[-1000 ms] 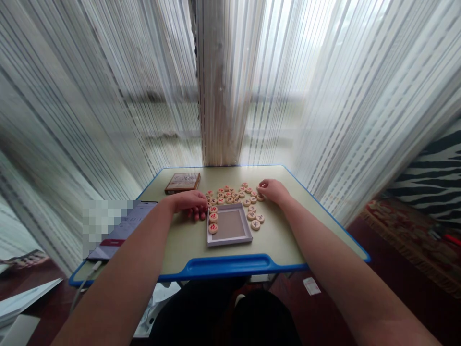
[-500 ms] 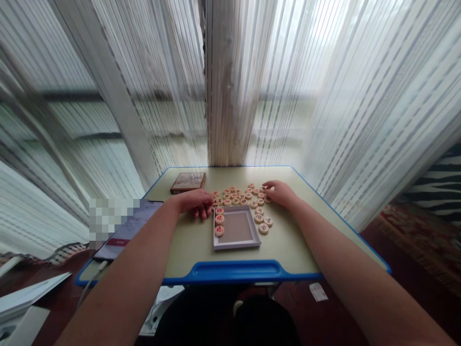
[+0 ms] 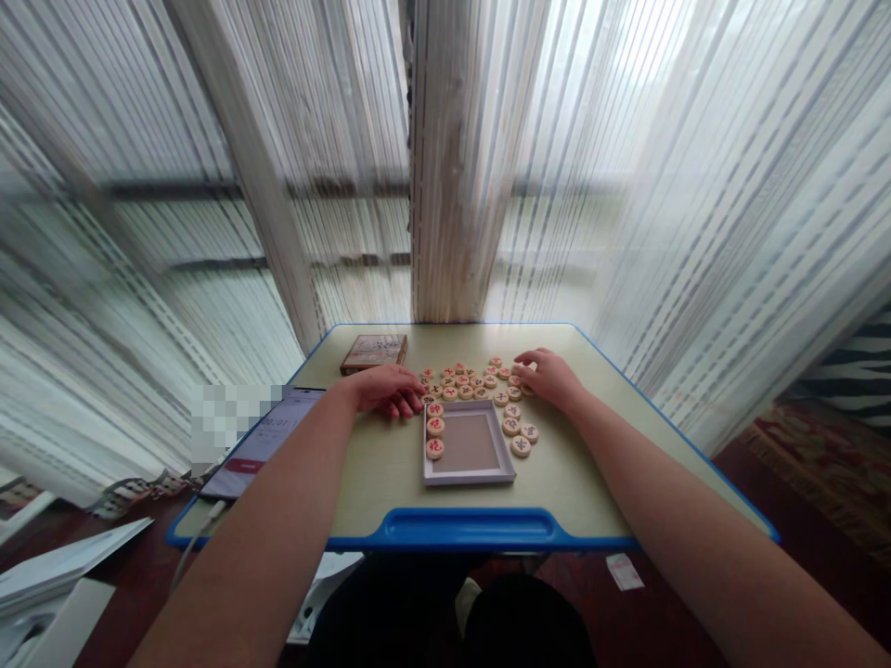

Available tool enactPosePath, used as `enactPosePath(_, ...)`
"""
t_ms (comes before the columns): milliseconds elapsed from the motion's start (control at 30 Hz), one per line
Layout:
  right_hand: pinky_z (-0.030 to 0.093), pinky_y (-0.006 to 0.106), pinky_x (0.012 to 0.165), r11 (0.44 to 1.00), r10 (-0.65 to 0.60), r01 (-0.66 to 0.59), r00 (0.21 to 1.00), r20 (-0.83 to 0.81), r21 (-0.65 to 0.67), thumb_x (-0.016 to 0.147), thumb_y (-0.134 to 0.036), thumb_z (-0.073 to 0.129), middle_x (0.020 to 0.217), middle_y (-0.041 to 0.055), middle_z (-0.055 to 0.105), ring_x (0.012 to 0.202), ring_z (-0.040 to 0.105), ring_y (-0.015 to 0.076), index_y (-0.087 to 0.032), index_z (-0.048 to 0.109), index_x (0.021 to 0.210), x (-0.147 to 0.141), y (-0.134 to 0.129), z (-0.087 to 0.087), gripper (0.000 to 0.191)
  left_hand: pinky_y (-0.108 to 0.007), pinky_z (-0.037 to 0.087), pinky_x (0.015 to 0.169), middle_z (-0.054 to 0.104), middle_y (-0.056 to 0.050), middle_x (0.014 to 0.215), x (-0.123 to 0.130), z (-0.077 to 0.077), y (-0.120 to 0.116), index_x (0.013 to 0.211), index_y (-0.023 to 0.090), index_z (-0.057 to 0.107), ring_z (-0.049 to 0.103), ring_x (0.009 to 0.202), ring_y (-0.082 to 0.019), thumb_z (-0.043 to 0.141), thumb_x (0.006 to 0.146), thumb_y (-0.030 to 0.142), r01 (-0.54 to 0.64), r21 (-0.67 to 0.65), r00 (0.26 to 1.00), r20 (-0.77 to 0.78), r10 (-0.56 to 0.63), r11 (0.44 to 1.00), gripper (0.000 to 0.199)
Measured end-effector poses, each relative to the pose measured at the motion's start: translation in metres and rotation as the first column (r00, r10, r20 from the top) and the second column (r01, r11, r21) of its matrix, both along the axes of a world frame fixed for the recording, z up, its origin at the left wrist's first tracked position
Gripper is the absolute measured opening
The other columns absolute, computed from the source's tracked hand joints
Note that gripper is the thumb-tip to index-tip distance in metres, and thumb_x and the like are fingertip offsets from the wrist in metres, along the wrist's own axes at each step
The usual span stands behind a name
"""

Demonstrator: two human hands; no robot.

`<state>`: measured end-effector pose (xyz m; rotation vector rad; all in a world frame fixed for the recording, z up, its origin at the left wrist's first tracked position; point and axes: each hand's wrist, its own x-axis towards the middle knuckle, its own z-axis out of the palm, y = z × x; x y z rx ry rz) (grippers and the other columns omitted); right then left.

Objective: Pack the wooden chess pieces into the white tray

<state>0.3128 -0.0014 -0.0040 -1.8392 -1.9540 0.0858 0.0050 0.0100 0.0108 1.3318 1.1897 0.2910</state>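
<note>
Round pale wooden pieces: three inside shallow white cardboard tray, others loose beyond and beside. Left hand, right hand: grips not discernible. Crowded pieces could be scattered by brushing.

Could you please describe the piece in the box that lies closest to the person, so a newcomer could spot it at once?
On the blue-edged table, look just beyond the blue trough to the shallow pale box. Along its left wall lie three round pieces with red characters. The near piece, unlike its neighbours, has no other piece between it and the trough.
</note>
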Motion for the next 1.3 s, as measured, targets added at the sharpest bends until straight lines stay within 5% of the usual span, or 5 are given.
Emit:
enactPosePath(267, 0.038, 0.029, 0.089, 0.989, 0.099, -0.102, 0.995, 0.030, 0.108, 0.079, -0.017, 0.044, 0.096, 0.0066, 0.064, 0.090, 0.055, 0.0192, -0.021, 0.073, 0.090, -0.014, -0.005, 0.000, 0.031, -0.016, 0.021, 0.030, 0.045, 0.005, 0.045, 0.001, 0.004, 0.002, 0.068, 0.014, 0.051, 0.040, 0.035, -0.004, 0.056, 0.073, 0.031, -0.214, 0.108, 0.971, 0.131, 0.200, 0.971, 0.018)
enactPosePath(467, 0.035, 0.033, 0.092, 0.982, 0.161, -0.166, 0.985, 0.061, 0.091, 0.079, -0.015, 0.042, 0.102, 0.0064, 0.065, 0.092, 0.054, 0.0196, -0.021, 0.073, 0.092, -0.015, -0.003, -0.003, 0.035, -0.016, 0.030, 0.037, 0.051, 0.002, 0.055, 0.003, 0.000, 0.012, 0.080, 0.014, 0.058, 0.046, 0.047, -0.007, 0.050, 0.073, 0.026, -0.446, 0.509, 0.894, 0.207, 0.397, 0.736, 0.016)
enactPosePath(867, 0.026, 0.040, 0.103, 0.984, 0.177, -0.173, 0.974, 0.140, -0.037, 0.086, -0.025, 0.042, 0.124, -0.0019, 0.060, 0.116, 0.046, 0.0222, -0.027, 0.067, 0.108, -0.019, -0.023, 0.006, 0.033, -0.030, 0.049, 0.084, 0.065, -0.010, 0.112, 0.001, -0.024, 0.026, 0.107, 0.010, 0.064, 0.060, 0.101, -0.021, 0.042, 0.050, -0.005, 0.052, 0.550, 0.996, -0.095, 0.001, 0.834, 0.063)
enactPosePath(1167, 0.030, 0.038, 0.104, 0.982, 0.044, -0.010, 0.983, 0.180, -0.188, 0.083, -0.024, 0.040, 0.129, 0.0110, 0.054, 0.121, 0.045, 0.0239, -0.015, 0.057, 0.121, -0.001, -0.110, -0.001, 0.042, -0.032, 0.027, 0.108, 0.045, -0.009, 0.138, 0.006, -0.017, 0.017, 0.120, 0.015, 0.060, 0.042, 0.127, -0.024, 0.047, 0.060, -0.002, 0.275, 0.707, 0.946, -0.319, -0.053, 0.652, 0.064)
enactPosePath(1300, 0.022, 0.041, 0.110, 0.966, -0.192, 0.157, 0.968, 0.162, 0.204, 0.087, -0.026, 0.036, 0.139, 0.0119, 0.043, 0.131, 0.032, 0.0253, -0.014, 0.053, 0.125, -0.003, -0.132, -0.014, 0.043, -0.030, 0.027, 0.108, 0.051, -0.010, 0.133, 0.011, -0.017, 0.012, 0.118, 0.011, 0.061, 0.044, 0.125, -0.023, 0.043, 0.063, -0.001, 0.366, 0.710, 0.915, -0.393, -0.094, 0.601, 0.059)
